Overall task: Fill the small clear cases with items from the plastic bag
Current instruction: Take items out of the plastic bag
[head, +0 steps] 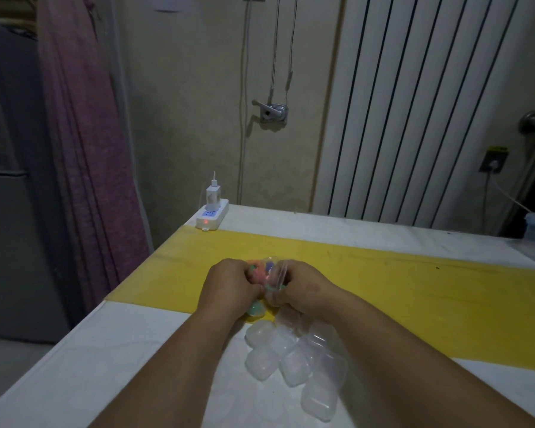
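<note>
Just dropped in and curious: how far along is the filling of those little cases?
Barely begun. Both hands, left hand and right hand, grip the plastic bag of colourful items. The clear cases lie piled on the table, apparently all empty.

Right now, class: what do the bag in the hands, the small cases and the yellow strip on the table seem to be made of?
Plastic bag: thin clear film, glossy; it crinkles and coloured items show through.
Small clear cases: probably rigid plastic, translucent and slightly frosted, with rounded moulded corners.
Yellow strip: smooth, flat, faintly shiny, perhaps plastic sheet or coated paper; the look leaves it open.
</note>
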Available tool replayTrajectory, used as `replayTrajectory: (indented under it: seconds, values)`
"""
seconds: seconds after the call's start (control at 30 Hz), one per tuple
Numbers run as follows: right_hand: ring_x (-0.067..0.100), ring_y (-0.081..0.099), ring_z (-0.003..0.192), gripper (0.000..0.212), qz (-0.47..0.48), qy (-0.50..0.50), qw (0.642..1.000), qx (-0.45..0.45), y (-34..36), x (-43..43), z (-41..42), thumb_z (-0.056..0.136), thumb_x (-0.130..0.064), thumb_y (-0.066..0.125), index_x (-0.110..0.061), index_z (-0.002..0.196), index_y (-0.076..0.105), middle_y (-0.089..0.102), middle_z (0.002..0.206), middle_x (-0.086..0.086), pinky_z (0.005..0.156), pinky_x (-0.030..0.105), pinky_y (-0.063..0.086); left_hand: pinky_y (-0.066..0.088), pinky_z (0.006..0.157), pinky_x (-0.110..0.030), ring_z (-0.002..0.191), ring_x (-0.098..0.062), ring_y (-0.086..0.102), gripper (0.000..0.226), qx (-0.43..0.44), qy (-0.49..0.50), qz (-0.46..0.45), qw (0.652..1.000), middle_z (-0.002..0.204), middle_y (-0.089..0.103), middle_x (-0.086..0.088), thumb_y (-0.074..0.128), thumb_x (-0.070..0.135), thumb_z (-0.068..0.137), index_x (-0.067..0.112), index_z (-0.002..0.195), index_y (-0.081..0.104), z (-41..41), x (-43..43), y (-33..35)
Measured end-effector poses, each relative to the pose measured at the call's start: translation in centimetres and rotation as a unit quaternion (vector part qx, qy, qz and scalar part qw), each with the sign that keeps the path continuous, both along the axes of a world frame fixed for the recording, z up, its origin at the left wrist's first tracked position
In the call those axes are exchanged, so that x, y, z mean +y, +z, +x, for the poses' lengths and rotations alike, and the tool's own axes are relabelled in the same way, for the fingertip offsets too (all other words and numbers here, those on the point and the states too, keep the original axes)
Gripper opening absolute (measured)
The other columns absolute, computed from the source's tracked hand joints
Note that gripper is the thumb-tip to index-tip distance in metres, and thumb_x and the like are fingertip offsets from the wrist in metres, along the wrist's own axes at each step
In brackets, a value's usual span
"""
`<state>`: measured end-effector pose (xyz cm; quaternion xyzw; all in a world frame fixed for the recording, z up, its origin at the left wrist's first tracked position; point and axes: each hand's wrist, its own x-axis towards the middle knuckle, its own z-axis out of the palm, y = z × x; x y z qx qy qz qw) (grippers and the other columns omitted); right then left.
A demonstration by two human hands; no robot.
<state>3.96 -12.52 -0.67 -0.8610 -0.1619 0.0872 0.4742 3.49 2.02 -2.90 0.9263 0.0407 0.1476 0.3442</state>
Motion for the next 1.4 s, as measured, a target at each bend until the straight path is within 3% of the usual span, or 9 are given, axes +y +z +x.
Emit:
replayTrajectory:
  seconds: [0.1,0.3,0.5,0.67,0.83,1.0,1.2,1.3,1.4]
  values:
    - [-0.006,0.053,0.049,0.051,0.033,0.007,0.999,0.004,0.1,0.0,-0.4,0.079,0.013,0.065,-0.030,0.052,0.060,0.058,0.046,-0.024,0.049,0.007,0.040,0.045,0.061,-0.030,0.072,-0.017,0.061,0.010,-0.002,-0.001,0.003,1.000,0.072,0.067,-0.001,0.076,0.022,0.073,0.015,0.070,0.070,0.1,0.0,-0.1]
    - [-0.007,0.062,0.060,0.037,0.051,0.026,0.998,0.006,0.2,-0.1,-0.3,0.080,0.007,0.070,-0.031,0.082,0.071,0.069,0.063,-0.020,0.054,0.009,0.045,0.047,0.063,-0.030,0.072,-0.017,0.062,0.009,0.001,0.000,0.008,1.000,0.071,0.067,-0.001,0.076,0.018,0.072,0.016,0.068,0.069,0.0,0.0,-0.1]
    - [-0.001,0.049,0.038,0.050,0.076,-0.012,0.996,0.042,0.6,-0.8,-0.5,0.080,0.015,0.064,-0.026,0.052,0.066,0.058,0.043,-0.013,0.040,0.012,0.039,0.041,0.057,-0.026,0.068,-0.014,0.058,0.012,0.003,0.001,-0.002,1.000,0.067,0.063,0.005,0.077,0.021,0.074,0.019,0.067,0.067,-0.1,0.0,0.0]
    - [0.027,0.058,0.055,0.023,0.111,-0.099,0.988,0.048,0.7,-1.5,-0.3,0.084,0.014,0.060,-0.006,0.072,0.060,0.060,0.067,0.017,0.063,0.042,0.056,0.039,0.058,-0.028,0.070,-0.016,0.057,0.016,-0.010,0.010,0.009,1.000,0.067,0.061,0.004,0.078,0.027,0.075,0.018,0.069,0.066,-0.1,0.0,-0.1]
    - [0.015,0.058,0.062,0.008,0.109,-0.187,0.976,-0.001,1.0,-3.5,-1.1,0.088,-0.005,0.065,-0.011,0.090,0.061,0.071,0.081,0.007,0.056,0.025,0.045,0.051,0.069,-0.033,0.080,-0.019,0.059,0.012,-0.022,0.012,0.019,0.999,0.072,0.064,0.006,0.074,0.029,0.075,0.020,0.070,0.068,-0.3,-0.1,0.1]
    - [0.013,0.060,0.071,0.006,0.129,-0.220,0.966,-0.038,1.1,-5.7,-2.7,0.087,-0.006,0.068,-0.011,0.085,0.071,0.073,0.088,0.004,0.071,0.031,0.053,0.047,0.077,-0.034,0.092,-0.018,0.053,0.005,-0.111,0.024,-0.025,0.993,0.088,0.059,0.007,0.073,0.026,0.075,0.027,0.077,0.069,-1.0,-0.6,1.0]
    - [0.016,0.066,0.067,0.019,0.215,-0.214,0.953,-0.020,0.6,-6.9,-4.6,0.089,0.004,0.062,-0.012,0.084,0.072,0.069,0.080,0.007,0.075,0.032,0.060,0.042,0.065,-0.015,0.077,-0.001,0.058,0.026,-0.170,-0.159,-0.109,0.966,0.083,0.062,0.014,0.072,0.010,0.079,0.036,0.079,0.065,-2.4,-2.9,1.7]
    - [0.015,0.065,0.064,0.019,0.248,-0.191,0.949,-0.027,0.5,-7.0,-5.2,0.089,0.007,0.060,-0.008,0.084,0.070,0.068,0.075,0.010,0.067,0.027,0.059,0.047,0.072,-0.024,0.076,0.001,0.063,0.021,-0.129,-0.221,-0.147,0.955,0.080,0.069,0.013,0.079,0.024,0.076,0.041,0.080,0.070,-2.7,-4.2,0.9]
    - [0.014,0.066,0.065,0.020,0.234,-0.177,0.955,-0.032,0.5,-7.1,-5.2,0.090,0.006,0.060,-0.011,0.084,0.071,0.068,0.074,0.006,0.065,0.024,0.057,0.048,0.067,-0.023,0.069,-0.002,0.063,0.014,-0.110,-0.226,-0.185,0.950,0.073,0.070,0.011,0.080,0.015,0.078,0.027,0.081,0.074,-2.7,-4.7,0.6]
